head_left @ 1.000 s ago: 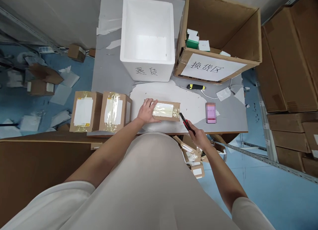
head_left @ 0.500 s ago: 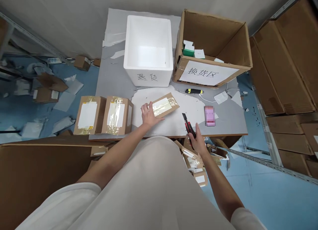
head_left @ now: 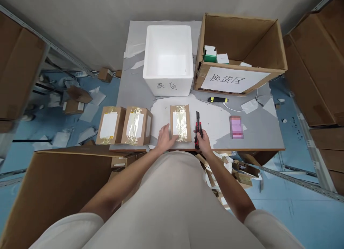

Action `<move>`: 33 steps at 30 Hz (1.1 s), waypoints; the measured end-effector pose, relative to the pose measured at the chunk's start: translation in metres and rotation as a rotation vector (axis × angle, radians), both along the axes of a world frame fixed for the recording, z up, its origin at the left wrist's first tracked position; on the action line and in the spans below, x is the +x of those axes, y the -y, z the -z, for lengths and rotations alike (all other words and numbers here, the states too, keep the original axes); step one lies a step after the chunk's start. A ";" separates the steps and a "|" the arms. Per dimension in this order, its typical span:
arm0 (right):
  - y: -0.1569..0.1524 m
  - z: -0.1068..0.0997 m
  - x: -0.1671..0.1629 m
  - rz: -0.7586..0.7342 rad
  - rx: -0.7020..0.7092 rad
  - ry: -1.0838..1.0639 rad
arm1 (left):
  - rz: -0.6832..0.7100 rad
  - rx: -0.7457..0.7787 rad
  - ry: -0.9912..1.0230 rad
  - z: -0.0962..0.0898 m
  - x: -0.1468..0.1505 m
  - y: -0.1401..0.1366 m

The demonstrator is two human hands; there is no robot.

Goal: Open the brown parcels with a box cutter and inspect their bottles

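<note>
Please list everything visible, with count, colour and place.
Table: one, grey, centre
Taped box: one, brown, table front
Cutter: one, red-black, beside taped box
Other boxes: two, brown, front left
Phone: one, pink screen, table right
Corded item: one, white, behind phone
Foam box: one, white, table back
Labelled carton: one, brown, back right
Small boxes: several, white-green, inside labelled carton
Second cutter: one, yellow-black, table middle
Stacked cartons: several, brown, right
Open carton: one, brown, lower left
Clutter: uncounted, mixed colours, floor
Shirt: one, pale, bottom
Left hand: one, bare, by taped box
Right hand: one, bare, holding cutter
</note>
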State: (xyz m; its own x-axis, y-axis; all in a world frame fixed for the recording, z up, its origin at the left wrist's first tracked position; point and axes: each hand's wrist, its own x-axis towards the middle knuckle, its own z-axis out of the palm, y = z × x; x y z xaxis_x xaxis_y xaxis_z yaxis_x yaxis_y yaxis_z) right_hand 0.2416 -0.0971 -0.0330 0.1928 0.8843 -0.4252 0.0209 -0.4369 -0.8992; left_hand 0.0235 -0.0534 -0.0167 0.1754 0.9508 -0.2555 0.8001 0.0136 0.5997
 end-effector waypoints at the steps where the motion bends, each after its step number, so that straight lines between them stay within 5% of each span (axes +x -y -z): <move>1: 0.010 -0.002 0.000 0.055 -0.039 -0.044 | 0.022 0.039 0.000 -0.001 0.000 -0.017; 5: 0.049 -0.008 -0.011 0.179 -0.234 -0.304 | 0.145 0.150 -0.009 0.000 0.006 -0.099; 10: 0.052 -0.008 -0.029 0.258 -0.252 -0.551 | 0.042 -0.071 -0.001 0.011 0.017 -0.149; 14: 0.021 -0.001 -0.022 0.371 -0.112 -0.487 | -0.161 -0.024 -0.026 0.014 0.004 -0.132; 18: -0.023 0.008 0.004 0.344 0.061 -0.318 | -0.253 -0.081 -0.106 0.008 -0.023 -0.080; 20: -0.042 0.009 0.019 0.270 0.099 -0.220 | -0.180 -0.205 -0.126 0.005 -0.033 -0.051; 23: -0.049 0.004 0.037 0.094 0.076 -0.025 | -0.106 -0.012 -0.131 0.000 -0.034 -0.030; 26: -0.032 -0.007 0.049 -0.058 -0.023 0.220 | 0.158 0.224 -0.167 -0.005 -0.022 -0.042; 29: -0.006 -0.018 0.054 -0.174 -0.095 0.396 | 0.458 0.249 -0.243 -0.006 -0.002 -0.066; 33: 0.009 -0.023 0.051 -0.295 -0.091 0.475 | 0.536 0.192 -0.330 0.000 0.017 -0.077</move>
State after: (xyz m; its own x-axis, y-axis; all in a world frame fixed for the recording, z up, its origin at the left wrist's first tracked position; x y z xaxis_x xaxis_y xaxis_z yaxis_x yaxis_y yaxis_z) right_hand 0.2928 -0.1062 -0.0103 0.1324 0.8935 -0.4291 0.5472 -0.4268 -0.7200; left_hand 0.0406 0.0233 -0.0163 0.5787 0.7875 -0.2120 0.8087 -0.5207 0.2734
